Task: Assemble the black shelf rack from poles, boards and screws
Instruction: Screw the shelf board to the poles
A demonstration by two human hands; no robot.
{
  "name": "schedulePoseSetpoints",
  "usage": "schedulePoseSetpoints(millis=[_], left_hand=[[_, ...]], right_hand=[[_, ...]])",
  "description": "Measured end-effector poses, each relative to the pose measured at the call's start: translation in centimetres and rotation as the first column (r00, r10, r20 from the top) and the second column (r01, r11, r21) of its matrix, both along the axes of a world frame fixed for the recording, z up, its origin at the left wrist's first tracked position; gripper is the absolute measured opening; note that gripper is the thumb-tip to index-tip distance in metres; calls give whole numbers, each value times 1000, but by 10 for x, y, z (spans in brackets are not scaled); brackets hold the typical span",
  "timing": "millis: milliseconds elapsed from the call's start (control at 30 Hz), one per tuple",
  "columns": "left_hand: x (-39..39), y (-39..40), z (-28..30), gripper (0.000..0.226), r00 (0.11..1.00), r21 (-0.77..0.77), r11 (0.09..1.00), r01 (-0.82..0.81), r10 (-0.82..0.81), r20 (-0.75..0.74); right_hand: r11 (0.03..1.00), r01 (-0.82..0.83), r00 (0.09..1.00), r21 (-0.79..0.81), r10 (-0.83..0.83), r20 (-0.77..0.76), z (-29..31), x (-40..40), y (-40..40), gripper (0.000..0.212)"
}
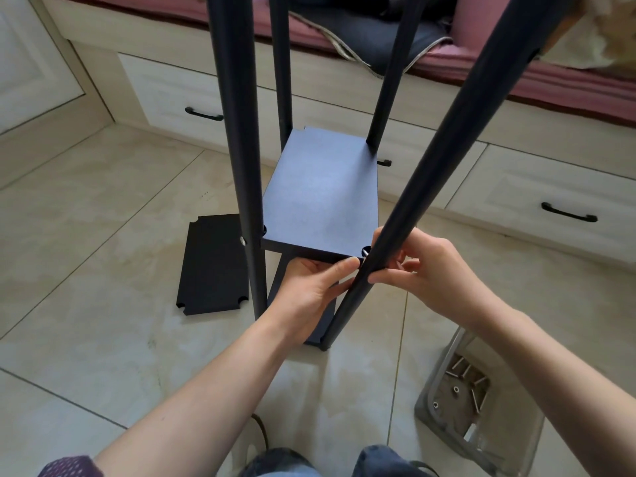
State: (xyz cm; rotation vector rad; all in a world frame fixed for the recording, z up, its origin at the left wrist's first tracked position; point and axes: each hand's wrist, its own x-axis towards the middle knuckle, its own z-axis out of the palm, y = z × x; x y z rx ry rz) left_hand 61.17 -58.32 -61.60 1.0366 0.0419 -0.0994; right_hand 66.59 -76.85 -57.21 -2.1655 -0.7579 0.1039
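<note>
A: Item one, far left on the floor tiles (103, 235): we log a spare board (213, 266), flat, notched corners, well apart from the rack

B: Item two, the near-left pole (241, 149): we see a silver screw head (243, 240) already seated where the middle board (323, 197) meets it

A: Item three, our left hand (311, 290): palm under the near edge of the middle board, thumb curled over the edge by the corner notch, so it grips and props the board

B: Item four, the near-right pole (413, 187): it leans, foot at the lower board (320, 340), and crosses the unfastened corner

A: Item five, our right hand (421, 273): fingers curled round the pole; whether they also pinch a screw we cannot tell

B: Item six, far right on the floor: clear bag (481, 407) of loose screws (463, 371)

A: Handling note, as we judge it: we keep the board level from below, draw the pole snug into the notch, line hole to hole, then start the screw by hand, straight, before tightening

B: Risk noted: a tilted pole could cross-thread
</note>
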Motion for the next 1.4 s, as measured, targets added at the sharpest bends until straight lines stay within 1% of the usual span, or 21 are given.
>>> schedulePoseSetpoints(millis=[367, 667, 900, 1033, 1167, 1300, 1400], left_hand=[[0, -3, -2, 25, 1000, 3, 1000, -17, 17, -1], [0, -8, -2, 39, 999, -29, 999, -27, 26, -29], [-2, -11, 1, 42, 999, -79, 996, -33, 34, 1], [0, -11, 4, 43, 1000, -53, 998, -14, 14, 2], [1, -10, 5, 42, 1000, -71, 997, -23, 24, 6], [0, -5, 6, 46, 1000, -83, 996, -18, 18, 0], [0, -2, 7, 35, 1000, -129, 991, -21, 21, -3]], right_hand=[[1000, -11, 999, 21, 12, -37, 2, 0, 3, 36], [1000, -14, 998, -10, 13, -60, 7, 6, 1, 37], [1000, 3, 997, -19, -5, -81, 7, 8, 0, 37], [1000, -10, 993, -9, 9, -119, 8, 8, 3, 39], [1000, -20, 991, -1, 20, -136, 9, 6, 6, 40], [999, -37, 988, 8, 38, -150, 10, 6, 10, 42], [998, -61, 985, -7, 59, -164, 12, 6, 7, 41]])
